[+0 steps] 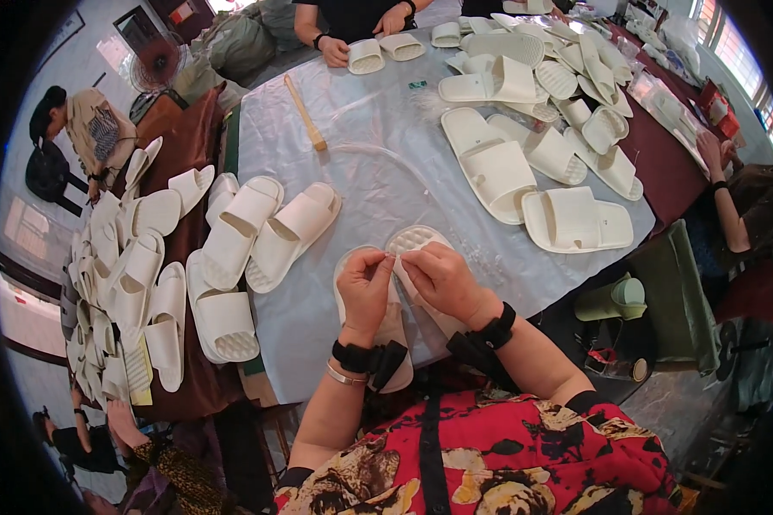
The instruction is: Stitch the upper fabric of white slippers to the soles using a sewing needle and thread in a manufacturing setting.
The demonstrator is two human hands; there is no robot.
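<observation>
A pair of cream slippers lies at the table's near edge, under my hands. The left slipper (394, 330) and the right slipper (419, 235) sit close together, their toes pointing away from me. Above their front parts my left hand (365, 290) is closed, thumb and fingertips pinched. My right hand (445, 280) is pinched too, its fingertips almost meeting those of the left. Whatever lies between the fingertips is too small to make out. Dark bands circle both wrists, and my hands hide much of the two slippers.
A pale plastic sheet (318, 189) covers the table. Slippers (305, 232) stand at left beside a large heap (116, 275); another pile (498, 163) fills the right. A wooden-handled brush (307, 116) lies toward the back. Across the table, a person's hand (335, 51) touches a slipper.
</observation>
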